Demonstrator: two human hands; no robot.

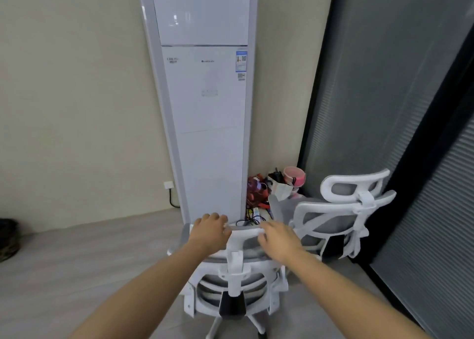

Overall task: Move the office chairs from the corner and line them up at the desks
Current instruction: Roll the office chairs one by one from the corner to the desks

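A white-framed office chair with grey mesh [234, 284] stands right in front of me, its back toward me. My left hand [209, 232] grips the left part of its headrest top bar, fingers curled over it. On the right part of the same bar, my right hand [278, 238] holds on with fingers wrapped round the front. A second chair of the same kind [341, 218] stands in the corner to the right, beside the first, its back turned to the right.
A tall white floor air conditioner [205, 107] stands against the beige wall just behind the near chair. Bags, cables and a pink cup [295, 175] lie piled in the corner. A dark glass partition [397, 95] runs along the right. Grey floor stretches to the left.
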